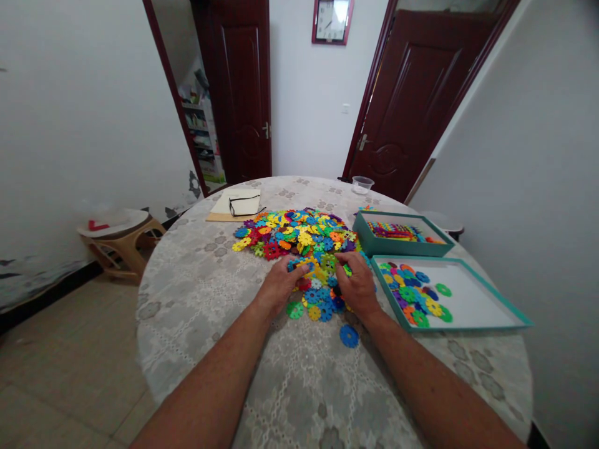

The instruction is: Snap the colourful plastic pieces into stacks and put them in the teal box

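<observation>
A heap of colourful plastic interlocking discs (304,236) lies on the round table, with more loose discs spread in front of it. At the near edge of the heap, my left hand (277,285) is closed on several blue and yellow interlocking pieces (302,267). My right hand (358,285) pinches a green interlocking piece (329,263) beside them; whether it is joined to the yellow ones I cannot tell. Below the hands lie blue, yellow and green discs, and a single blue disc (349,336) sits apart near my right wrist.
To the right, a teal box (403,248) holds rows of pieces, and its shallow white-lined lid (472,293) holds loose discs. Glasses (244,206) rest on a paper pad (219,206) at the back left. A clear plastic bowl (362,184) stands at the far edge.
</observation>
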`<state>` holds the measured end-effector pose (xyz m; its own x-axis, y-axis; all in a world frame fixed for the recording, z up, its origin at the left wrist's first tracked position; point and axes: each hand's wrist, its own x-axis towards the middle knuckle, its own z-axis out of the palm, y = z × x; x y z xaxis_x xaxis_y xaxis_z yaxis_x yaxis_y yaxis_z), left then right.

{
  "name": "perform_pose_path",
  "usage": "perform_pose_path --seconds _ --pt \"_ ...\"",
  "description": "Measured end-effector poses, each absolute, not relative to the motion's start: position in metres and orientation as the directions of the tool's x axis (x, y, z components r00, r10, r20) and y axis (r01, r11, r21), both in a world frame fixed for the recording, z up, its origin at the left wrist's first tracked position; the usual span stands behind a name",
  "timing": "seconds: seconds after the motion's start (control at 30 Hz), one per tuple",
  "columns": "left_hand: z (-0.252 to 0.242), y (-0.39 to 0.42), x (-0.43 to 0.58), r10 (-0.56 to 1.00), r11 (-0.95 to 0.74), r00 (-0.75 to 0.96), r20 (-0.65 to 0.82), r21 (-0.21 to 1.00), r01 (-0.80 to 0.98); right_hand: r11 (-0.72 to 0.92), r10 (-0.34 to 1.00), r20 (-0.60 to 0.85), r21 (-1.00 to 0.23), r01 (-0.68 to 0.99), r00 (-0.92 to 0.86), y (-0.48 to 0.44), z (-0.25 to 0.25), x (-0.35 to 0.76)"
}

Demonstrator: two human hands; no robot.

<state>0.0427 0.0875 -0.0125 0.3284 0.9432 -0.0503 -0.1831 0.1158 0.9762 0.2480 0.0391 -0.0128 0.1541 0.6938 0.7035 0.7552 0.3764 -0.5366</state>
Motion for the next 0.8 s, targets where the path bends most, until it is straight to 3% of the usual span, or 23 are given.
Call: perform_pose_path --seconds 0.13,0.33,0.47,0.57,0.67,0.8 --pt "-0.011 0.088 0.039 0.953 0.001 0.302 0.014 0.999 -0.052 0.393 0.714 0.683 -0.576 0.717 0.157 0.038 -0.014 0.246" --pt "0.001 0.082 0.036 0.919 -0.113 0.387 0.079 0.991 0.066 0.324 0.835 0.483 -0.82 0.471 0.265 0.038 -0.02 0.232" --pt "0.006 0.077 0.037 0.916 -0.081 0.398 0.054 0.995 0.052 0.294 0.883 0.387 -0.898 0.327 0.268 0.038 -0.019 0.225" --pt "0.002 0.079 0.038 0.914 -0.018 0.404 0.023 1.0 -0.016 0.279 0.899 0.36 -0.909 0.308 0.249 0.039 -0.019 0.227" --pt "-0.003 0.084 0.039 0.936 0.031 0.351 0.01 0.994 -0.109 0.339 0.875 0.464 -0.791 0.509 0.138 0.041 -0.021 0.237" --pt "-0.006 0.09 0.038 0.974 0.055 0.228 0.007 0.962 -0.266 0.359 0.837 0.537 -0.397 0.845 -0.103 0.045 -0.032 0.248"
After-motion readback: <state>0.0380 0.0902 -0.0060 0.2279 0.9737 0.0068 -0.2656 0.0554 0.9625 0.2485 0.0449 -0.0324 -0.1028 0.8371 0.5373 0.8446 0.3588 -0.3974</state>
